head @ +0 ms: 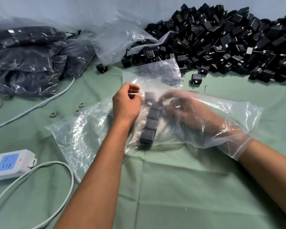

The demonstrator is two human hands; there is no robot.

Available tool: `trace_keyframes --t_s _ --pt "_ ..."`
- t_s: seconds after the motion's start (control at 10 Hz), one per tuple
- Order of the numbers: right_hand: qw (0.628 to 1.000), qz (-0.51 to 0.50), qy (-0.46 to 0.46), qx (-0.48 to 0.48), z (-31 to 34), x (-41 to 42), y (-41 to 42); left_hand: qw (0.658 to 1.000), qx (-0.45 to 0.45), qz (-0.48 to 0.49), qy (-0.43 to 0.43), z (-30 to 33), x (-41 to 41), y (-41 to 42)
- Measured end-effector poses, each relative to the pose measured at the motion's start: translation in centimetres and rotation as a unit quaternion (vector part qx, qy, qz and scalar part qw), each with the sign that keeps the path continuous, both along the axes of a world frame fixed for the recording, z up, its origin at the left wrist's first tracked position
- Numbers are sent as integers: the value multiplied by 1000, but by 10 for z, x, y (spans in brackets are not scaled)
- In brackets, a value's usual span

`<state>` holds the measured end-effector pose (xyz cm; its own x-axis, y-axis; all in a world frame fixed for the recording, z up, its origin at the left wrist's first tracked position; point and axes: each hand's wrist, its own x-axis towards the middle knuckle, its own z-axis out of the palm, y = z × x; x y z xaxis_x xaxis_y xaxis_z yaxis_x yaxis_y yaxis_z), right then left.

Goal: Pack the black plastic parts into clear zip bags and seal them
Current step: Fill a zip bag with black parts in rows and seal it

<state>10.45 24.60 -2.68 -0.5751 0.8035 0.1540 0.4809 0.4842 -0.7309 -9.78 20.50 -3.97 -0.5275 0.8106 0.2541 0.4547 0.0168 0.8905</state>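
Observation:
A clear zip bag [82,134] lies on the green cloth in the middle. My left hand [126,104] pinches the bag's upper edge and holds it up. My right hand [186,113], in a thin clear glove, is inside the bag with fingers curled around black plastic parts near the top of a row. That row of black parts [149,123] sits inside the bag between my hands. A big heap of loose black parts [224,40] fills the back right. A second clear bag [155,75] lies just behind my hands.
Filled bags of black parts [28,60] are stacked at the back left under loose plastic sheeting [116,38]. A white power strip [10,164] with a cable lies at the left front. Small washers [53,115] and a screw [205,88] lie on the cloth.

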Motion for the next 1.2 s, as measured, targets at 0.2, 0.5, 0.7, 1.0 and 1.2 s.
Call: trace_keyframes --t_s 0.2,0.5,0.7,1.0,1.2 --pt "999 -5 -2 35 4 -3 -4 1000 -10 4 28 1 0 0" --pt "998 25 50 29 -8 -3 -13 999 -14 5 46 2 2 0" --pt "991 17 97 -94 -6 -16 -6 999 -12 10 48 1 4 0" --pt "989 141 -20 48 -12 1 -6 997 -10 -3 74 -4 4 2" --pt "992 62 -16 112 -14 -6 2 998 -13 2 69 -3 5 2"
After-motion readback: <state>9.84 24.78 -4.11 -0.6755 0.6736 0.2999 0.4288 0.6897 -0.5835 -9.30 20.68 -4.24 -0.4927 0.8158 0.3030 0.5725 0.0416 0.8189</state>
